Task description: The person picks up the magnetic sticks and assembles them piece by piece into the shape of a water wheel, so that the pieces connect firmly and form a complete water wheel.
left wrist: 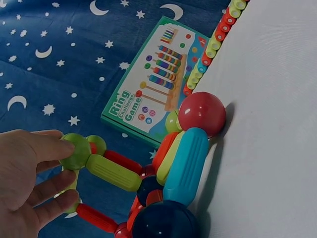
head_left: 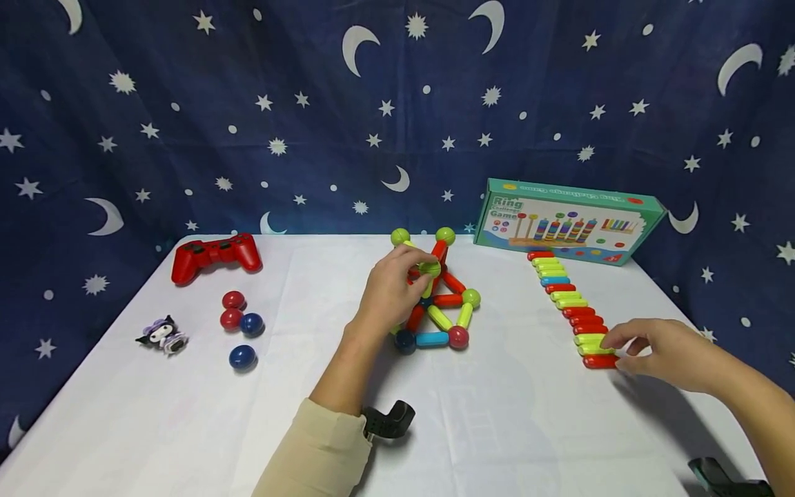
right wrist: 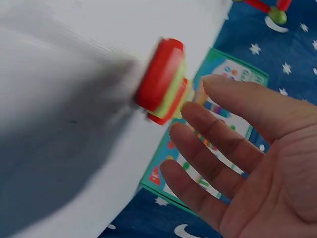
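Note:
My left hand [head_left: 393, 284] pinches a green ball [left wrist: 76, 151] at the top of a structure of coloured rods and balls. In the left wrist view a yellow-green rod [left wrist: 114, 172] runs from that ball to a dark blue ball. Low on the structure, a blue rod [head_left: 431, 339] joins a dark blue ball [head_left: 406, 342] and a red ball [head_left: 458, 337]. At the near end of a row of loose rods, my right hand [head_left: 673, 353] hovers with fingers spread loosely. The nearest rod, a red one [right wrist: 161, 74], lies just beyond its fingertips.
A green game box [head_left: 559, 224] stands at the back right, behind the rod row. On the left lie a red game controller [head_left: 217, 258], loose red balls [head_left: 232, 319], loose blue balls [head_left: 242, 357] and a small figurine [head_left: 163, 335]. A starry curtain [head_left: 323, 124] hangs behind the table.

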`<state>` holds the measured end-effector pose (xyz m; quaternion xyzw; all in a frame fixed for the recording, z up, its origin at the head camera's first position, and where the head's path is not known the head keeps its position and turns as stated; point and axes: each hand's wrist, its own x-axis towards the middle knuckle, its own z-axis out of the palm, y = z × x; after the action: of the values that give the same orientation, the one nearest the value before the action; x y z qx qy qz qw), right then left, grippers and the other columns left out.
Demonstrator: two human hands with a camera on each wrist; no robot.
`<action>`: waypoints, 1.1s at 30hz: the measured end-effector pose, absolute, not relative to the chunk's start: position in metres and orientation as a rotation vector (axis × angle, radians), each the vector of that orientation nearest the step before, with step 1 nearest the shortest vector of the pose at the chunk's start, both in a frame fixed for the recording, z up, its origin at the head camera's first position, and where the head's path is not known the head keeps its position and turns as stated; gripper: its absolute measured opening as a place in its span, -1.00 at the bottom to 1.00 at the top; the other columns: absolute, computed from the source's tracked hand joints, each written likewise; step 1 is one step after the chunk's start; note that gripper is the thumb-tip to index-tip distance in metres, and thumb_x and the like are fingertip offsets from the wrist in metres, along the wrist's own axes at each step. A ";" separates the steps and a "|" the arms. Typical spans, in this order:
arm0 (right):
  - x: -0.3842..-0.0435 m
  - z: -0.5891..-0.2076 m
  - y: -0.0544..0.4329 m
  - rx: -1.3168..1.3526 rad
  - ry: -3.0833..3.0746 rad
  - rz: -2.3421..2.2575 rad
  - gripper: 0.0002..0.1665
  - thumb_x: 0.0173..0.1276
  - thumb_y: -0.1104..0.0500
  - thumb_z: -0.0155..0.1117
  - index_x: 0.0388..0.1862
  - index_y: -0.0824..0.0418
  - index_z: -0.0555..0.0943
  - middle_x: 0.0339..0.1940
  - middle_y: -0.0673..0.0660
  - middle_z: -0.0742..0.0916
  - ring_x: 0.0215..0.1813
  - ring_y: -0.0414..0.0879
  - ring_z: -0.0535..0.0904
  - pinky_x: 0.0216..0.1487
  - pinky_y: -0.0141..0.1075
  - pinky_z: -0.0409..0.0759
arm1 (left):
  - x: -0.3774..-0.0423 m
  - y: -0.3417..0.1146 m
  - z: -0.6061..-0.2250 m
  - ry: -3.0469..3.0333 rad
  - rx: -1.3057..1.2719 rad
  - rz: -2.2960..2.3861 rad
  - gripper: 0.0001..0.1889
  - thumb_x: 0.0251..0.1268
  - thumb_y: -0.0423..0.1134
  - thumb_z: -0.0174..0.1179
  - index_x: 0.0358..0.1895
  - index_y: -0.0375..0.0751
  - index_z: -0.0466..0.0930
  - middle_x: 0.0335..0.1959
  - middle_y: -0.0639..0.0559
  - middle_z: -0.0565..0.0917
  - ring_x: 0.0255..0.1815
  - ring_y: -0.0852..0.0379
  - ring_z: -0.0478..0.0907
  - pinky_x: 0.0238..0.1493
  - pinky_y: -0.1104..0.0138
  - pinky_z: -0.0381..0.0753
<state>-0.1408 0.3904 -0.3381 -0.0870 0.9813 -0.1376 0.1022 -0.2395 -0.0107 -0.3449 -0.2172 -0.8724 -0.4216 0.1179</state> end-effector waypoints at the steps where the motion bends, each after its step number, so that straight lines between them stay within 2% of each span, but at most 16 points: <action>1: -0.140 -0.340 0.389 -0.266 2.907 -0.382 -0.69 0.19 0.21 0.54 -0.06 0.12 0.76 -0.09 0.05 0.76 -0.21 -0.28 0.54 -0.32 -0.40 0.55 | -0.240 -0.011 -0.345 -2.554 -0.637 -1.237 -0.73 0.37 -0.33 0.36 0.10 -0.11 0.76 0.06 0.00 0.69 0.09 -0.08 0.66 0.14 0.17 0.70; 8: -0.143 -0.354 0.381 -0.246 2.884 -0.271 -0.70 0.15 0.24 0.57 -0.11 0.19 0.75 -0.28 -0.01 0.70 -0.25 -0.10 0.52 -0.34 -0.32 0.48 | -0.239 -0.008 -0.346 -2.574 -0.638 -1.238 -0.72 0.37 -0.33 0.35 0.11 -0.11 0.76 0.08 0.00 0.68 0.11 -0.09 0.65 0.14 0.18 0.70; 12: -0.146 -0.360 0.378 -0.232 2.867 -0.241 -0.72 0.14 0.26 0.57 -0.15 0.16 0.74 -0.36 -0.03 0.64 -0.27 -0.08 0.48 -0.31 -0.27 0.44 | -0.237 -0.008 -0.346 -2.579 -0.631 -1.239 -0.72 0.37 -0.34 0.35 0.11 -0.11 0.76 0.08 0.00 0.68 0.11 -0.09 0.65 0.14 0.18 0.70; 17: -0.147 -0.365 0.369 -0.237 2.802 -0.261 -0.74 0.13 0.26 0.57 -0.21 0.09 0.71 -0.44 -0.04 0.56 -0.30 -0.11 0.44 -0.33 -0.30 0.36 | -0.237 -0.010 -0.346 -2.574 -0.626 -1.233 -0.73 0.38 -0.33 0.34 0.11 -0.11 0.76 0.07 0.01 0.69 0.10 -0.08 0.66 0.14 0.17 0.70; 22: -0.152 -0.354 0.347 -0.293 2.759 -0.293 -0.75 0.18 0.23 0.55 -0.26 0.02 0.64 -0.44 -0.05 0.55 -0.30 -0.12 0.44 -0.33 -0.33 0.36 | -0.238 -0.012 -0.346 -2.571 -0.627 -1.233 -0.72 0.38 -0.33 0.34 0.11 -0.11 0.76 0.07 0.01 0.69 0.10 -0.07 0.66 0.13 0.19 0.71; 27: -0.170 -0.330 0.310 -0.428 2.802 -0.418 -0.77 0.24 0.19 0.53 -0.20 0.01 0.65 -0.37 -0.10 0.65 -0.26 -0.15 0.49 -0.31 -0.35 0.48 | -0.239 -0.015 -0.343 -2.556 -0.612 -1.224 -0.73 0.37 -0.33 0.35 0.10 -0.10 0.76 0.05 0.01 0.69 0.06 -0.06 0.66 0.12 0.18 0.70; 33: -0.196 -0.314 0.264 -0.550 2.922 -0.573 -0.79 0.30 0.23 0.47 -0.09 0.07 0.73 -0.25 -0.05 0.75 -0.17 -0.10 0.61 -0.17 -0.23 0.60 | -0.239 -0.012 -0.344 -2.585 -0.627 -1.228 -0.71 0.38 -0.32 0.35 0.13 -0.11 0.75 0.10 0.01 0.68 0.11 0.00 0.64 0.16 0.19 0.69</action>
<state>-0.1956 0.2645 -0.3137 -0.1814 0.9634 -0.1890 0.0565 -0.2394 -0.0116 -0.3438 -0.2129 -0.8774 -0.4168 0.1057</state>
